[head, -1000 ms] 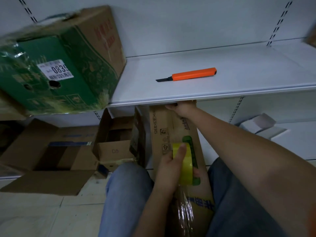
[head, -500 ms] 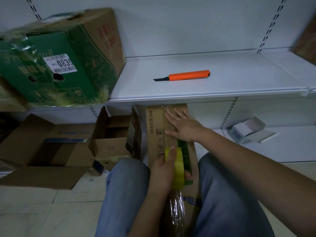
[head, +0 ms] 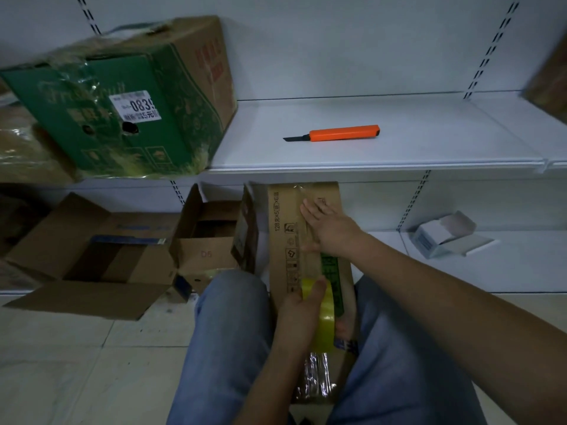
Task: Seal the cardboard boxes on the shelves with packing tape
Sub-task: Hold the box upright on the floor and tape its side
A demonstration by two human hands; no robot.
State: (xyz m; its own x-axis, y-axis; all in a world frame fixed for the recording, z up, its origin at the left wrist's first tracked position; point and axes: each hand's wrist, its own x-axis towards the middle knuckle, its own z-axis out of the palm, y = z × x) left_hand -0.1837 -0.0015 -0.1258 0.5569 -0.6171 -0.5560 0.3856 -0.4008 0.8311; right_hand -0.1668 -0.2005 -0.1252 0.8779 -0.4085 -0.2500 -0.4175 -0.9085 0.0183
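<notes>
The right hand lies flat with straight fingers spread on the top face of a long brown cardboard box printed with black symbols and a green stripe. Below it on the same face, the left hand grips a roll of yellow packing tape, thumb over the outside of the roll and fingers curled behind it, mostly hidden. A clear strip of tape appears to run under the right palm toward the far end of the box, though it is hard to make out in the dim light. The box lies between the person's knees in blue jeans; its near end is wrapped in crinkled shiny film and cut off by the legs.

Above and beyond the right hand, an orange utility knife with a black blade tip lies on a white metal shelf. Up and to the left of both hands, a green and brown printed carton with a white price label sits on the same shelf, its left side cut off by the edge. Left of the left hand, open brown cardboard boxes with flaps spread stand on the lower shelf, their insides too dark to read. To the right of the right hand lies a small open white box. A brown shape at the upper right edge is blurred and cut off.
</notes>
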